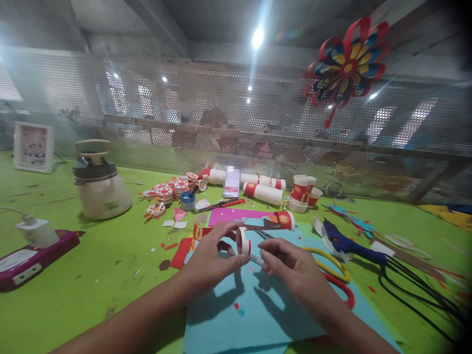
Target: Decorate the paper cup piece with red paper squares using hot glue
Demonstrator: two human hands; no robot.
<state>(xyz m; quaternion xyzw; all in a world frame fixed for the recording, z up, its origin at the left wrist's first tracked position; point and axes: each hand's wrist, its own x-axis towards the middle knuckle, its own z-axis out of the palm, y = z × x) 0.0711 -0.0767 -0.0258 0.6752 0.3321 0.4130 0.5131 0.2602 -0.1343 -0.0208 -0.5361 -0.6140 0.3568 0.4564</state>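
My left hand (217,253) is closed around a short, white and red cut-off paper cup base (245,242), thumb below and fingers above. It is held tilted over light blue paper (228,329). In the fingers of my right hand (293,268) is a thin, pale translucent stick (257,259), its tip close to the cup base's lower edge; whether they touch I cannot tell. Partly behind my right hand lie scissors with yellow and red handles (344,290). A red and white paper cup (285,221) lies on its side behind the hands.
Stacked paper cups (263,193) and upright cups (303,189) stand at the back. A blue glue gun (356,250) with black cables lies right. Left are a purple power strip (66,243) and a beige-handled pot (103,194). Round paper ornaments (164,191) and a blue jar (188,201) sit centre-left.
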